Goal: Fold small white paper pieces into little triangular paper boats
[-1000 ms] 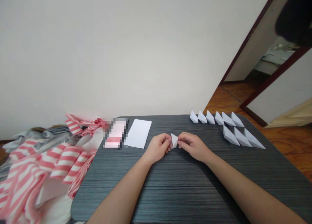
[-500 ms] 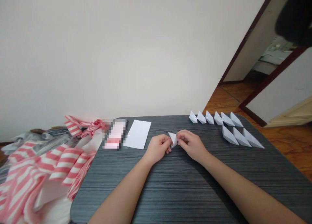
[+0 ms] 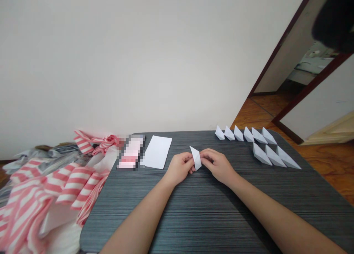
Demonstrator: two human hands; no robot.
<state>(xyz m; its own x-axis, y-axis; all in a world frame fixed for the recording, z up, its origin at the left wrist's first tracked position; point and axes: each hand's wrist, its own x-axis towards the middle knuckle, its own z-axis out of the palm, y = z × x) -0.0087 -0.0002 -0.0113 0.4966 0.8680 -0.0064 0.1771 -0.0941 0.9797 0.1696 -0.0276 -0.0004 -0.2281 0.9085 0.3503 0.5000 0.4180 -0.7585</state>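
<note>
Between my two hands, over the middle of the dark table point(image 3: 177, 213), is a small folded white paper boat point(image 3: 196, 159) with pointed ends, standing nearly upright. My left hand point(image 3: 180, 168) pinches its left side between thumb and fingers. On the other side, my right hand point(image 3: 217, 162) has its thumb and fingertips closed on the right edge. Some of the boat's lower part is covered by my left fingers. To the right, a back row of several folded paper boats point(image 3: 248, 135) stands behind a front row of three more boats point(image 3: 274, 156).
Left of my hands lies a stack of white paper point(image 3: 158, 152), beside a pixelated phone-like object point(image 3: 130, 152). Red-and-white striped cloth point(image 3: 74, 182) is heaped past the table's left edge. A wall point(image 3: 155, 62) rises behind, with a doorway at right.
The paper boat in my fingers has turned and looks flatter and longer, its point now higher and further left. Both hands keep nearly the same place and grip.
</note>
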